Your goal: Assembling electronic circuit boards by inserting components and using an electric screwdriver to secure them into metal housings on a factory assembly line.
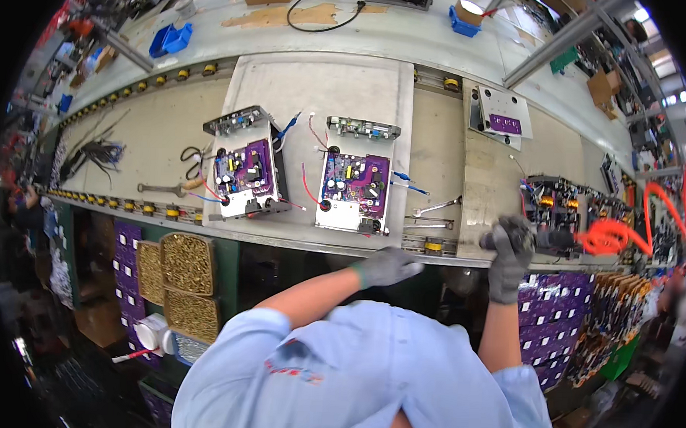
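Note:
My right hand (pixel 512 256), in a dark grey glove, is closed around a dark air tool (pixel 558 239) at the right of the bench's near edge. A red coiled hose (pixel 618 235) runs to it; motion blur hides the tool's exact shape. My left hand (pixel 390 268), also gloved, is held at the front edge with fingers stretched out and holds nothing. Beyond it lies a metal chassis with a purple circuit board (pixel 356 182), loose red and blue wires sticking out. To its left sits a second such unit (pixel 245 171), with a dark side wall.
Wrenches (pixel 435 208) lie right of the units; scissors (pixel 194 160) and another wrench (pixel 160 189) lie left. A metal plate (pixel 502 118) and more assemblies (pixel 561 204) stand at the right. Below the bench are trays of brass screws (pixel 188 263) and stacked purple boards (pixel 549 322).

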`<control>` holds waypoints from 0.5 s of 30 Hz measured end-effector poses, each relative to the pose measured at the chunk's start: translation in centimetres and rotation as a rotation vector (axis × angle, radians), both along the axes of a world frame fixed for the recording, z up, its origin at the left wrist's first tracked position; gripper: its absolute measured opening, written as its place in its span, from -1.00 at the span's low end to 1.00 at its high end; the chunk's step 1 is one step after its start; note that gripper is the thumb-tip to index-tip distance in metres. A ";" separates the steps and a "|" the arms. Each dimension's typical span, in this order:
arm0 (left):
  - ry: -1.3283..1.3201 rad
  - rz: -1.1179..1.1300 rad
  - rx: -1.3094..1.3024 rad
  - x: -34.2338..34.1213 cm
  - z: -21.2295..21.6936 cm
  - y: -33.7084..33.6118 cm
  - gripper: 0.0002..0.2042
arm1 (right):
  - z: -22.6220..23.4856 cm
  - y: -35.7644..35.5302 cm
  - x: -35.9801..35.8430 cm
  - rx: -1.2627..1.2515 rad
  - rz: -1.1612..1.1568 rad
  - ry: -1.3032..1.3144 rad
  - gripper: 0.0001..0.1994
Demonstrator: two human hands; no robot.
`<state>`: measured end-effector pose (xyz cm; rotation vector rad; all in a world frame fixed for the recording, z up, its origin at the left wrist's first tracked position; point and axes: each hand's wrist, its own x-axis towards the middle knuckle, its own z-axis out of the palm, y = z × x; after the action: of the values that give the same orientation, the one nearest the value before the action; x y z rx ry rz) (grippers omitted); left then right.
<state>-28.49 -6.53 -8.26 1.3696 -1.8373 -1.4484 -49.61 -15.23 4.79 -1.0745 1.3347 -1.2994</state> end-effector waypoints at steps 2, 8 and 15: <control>-0.069 -0.031 -0.110 -4.0 -2.7 -4.7 -0.60 | 1.0 3.0 -2.2 0.000 0.045 0.078 -0.76; -0.275 0.167 -0.178 -6.5 -10.8 -13.7 -0.64 | 0.1 14.7 -13.2 0.170 -0.145 0.338 -0.76; -0.528 0.052 -0.481 -7.8 -14.8 -11.2 -0.83 | -0.9 15.2 -11.5 0.282 -0.400 0.143 -0.79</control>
<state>-36.33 -17.77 -23.05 1.6116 -2.2469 -0.5713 -61.11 -0.01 3.88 -0.7375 1.8483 -1.2815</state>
